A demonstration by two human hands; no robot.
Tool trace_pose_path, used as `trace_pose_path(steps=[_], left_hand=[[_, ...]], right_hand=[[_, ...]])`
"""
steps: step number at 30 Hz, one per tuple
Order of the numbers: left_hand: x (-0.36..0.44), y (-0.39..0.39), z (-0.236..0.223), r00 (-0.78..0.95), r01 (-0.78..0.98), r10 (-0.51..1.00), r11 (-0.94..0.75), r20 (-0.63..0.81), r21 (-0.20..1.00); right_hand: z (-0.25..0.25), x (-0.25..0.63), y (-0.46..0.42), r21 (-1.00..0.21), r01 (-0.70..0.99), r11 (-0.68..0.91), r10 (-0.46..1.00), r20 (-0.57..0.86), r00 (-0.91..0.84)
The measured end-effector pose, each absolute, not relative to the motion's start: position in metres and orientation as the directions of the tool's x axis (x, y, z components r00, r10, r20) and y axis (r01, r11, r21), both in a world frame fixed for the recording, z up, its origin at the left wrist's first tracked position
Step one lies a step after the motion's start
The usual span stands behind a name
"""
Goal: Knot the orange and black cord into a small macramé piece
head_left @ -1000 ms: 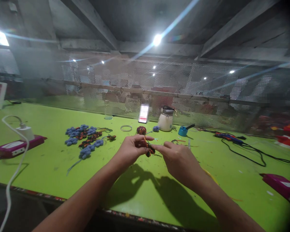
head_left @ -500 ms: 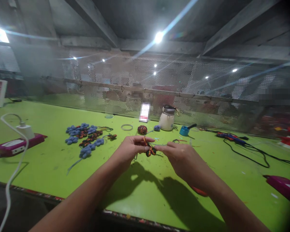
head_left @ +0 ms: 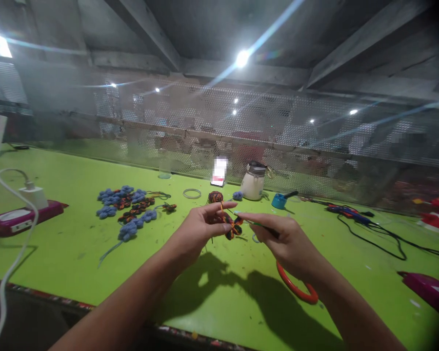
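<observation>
My left hand [head_left: 205, 225] pinches a small crocheted flower [head_left: 234, 229] of black, orange and yellow yarn between thumb and fingers. A strand of that yarn loops over its raised index finger. In my right hand [head_left: 281, 236] is a thin crochet hook [head_left: 256, 223], its tip close to the top of the flower. Just behind my hands lies a ball of the same dark multicolour yarn [head_left: 215, 196]. A red curved handle or ring [head_left: 296, 287] shows on the table below my right hand, partly covered by it.
Blue and dark crocheted flowers [head_left: 129, 229] lie in a group at left on the green table [head_left: 131, 273]. Behind stand a phone [head_left: 219, 171], a jar [head_left: 253, 183] and a teal container [head_left: 279, 200]. Purple power strips [head_left: 18, 222] and dark cables [head_left: 378, 234] lie toward the sides.
My right hand has shifted slightly right, away from my left, and the crochet hook now shows in it. More of the red ring is uncovered. The flower has turned a little.
</observation>
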State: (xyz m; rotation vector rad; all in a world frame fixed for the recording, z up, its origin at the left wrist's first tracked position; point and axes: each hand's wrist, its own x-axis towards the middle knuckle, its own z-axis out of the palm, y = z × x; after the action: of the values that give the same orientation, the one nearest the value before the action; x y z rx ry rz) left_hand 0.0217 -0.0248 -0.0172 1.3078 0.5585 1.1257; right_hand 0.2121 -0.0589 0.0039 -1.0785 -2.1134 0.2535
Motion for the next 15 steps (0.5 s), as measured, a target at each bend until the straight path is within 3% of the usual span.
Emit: trace_pose_path(steps=[7,15], left_hand=[[0.0217,-0.0283,-0.0147,0.408,-0.329,0.874,-0.129,0.264,0.935],[0.0215,-0.0301,-0.0142,0.442,-0.325,0.863,-0.101,0.245,0.94]], right_hand=[[-0.0039,0.2148,-0.0542,-0.749,0.453,0.484,0.872,0.37,-0.32],[-0.0032,0.2184,-0.0521,-0.811,0.384,0.442,0.884,0.323,-0.338]])
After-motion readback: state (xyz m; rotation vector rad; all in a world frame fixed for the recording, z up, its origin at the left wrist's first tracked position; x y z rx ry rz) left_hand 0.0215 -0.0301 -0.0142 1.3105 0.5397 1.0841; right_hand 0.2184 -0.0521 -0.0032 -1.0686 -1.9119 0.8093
